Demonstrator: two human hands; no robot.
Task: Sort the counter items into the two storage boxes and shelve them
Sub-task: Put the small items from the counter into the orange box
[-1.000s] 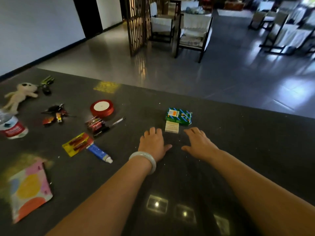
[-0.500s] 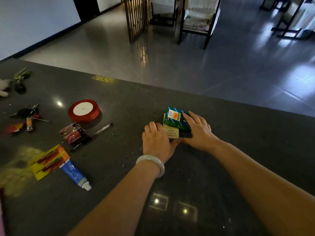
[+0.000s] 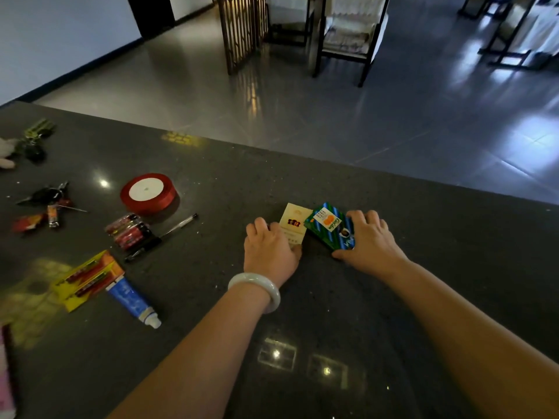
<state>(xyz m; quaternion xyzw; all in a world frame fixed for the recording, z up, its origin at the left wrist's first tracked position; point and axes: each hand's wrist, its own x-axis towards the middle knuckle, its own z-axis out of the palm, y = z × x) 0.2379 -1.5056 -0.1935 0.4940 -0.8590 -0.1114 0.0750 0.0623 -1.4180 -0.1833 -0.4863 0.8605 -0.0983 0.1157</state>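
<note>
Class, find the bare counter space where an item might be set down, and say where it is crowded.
Bare counter lies right of the green box, and between the red ribbon spool and the cream box. The left end is crowded: pen, blue tube.

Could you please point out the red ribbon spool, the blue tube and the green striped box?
Red ribbon spool [image 3: 147, 191], head view, white centre disc.
Blue tube [image 3: 128, 299], head view, middle of body.
Green striped box [image 3: 328, 224], head view, top face.
</note>
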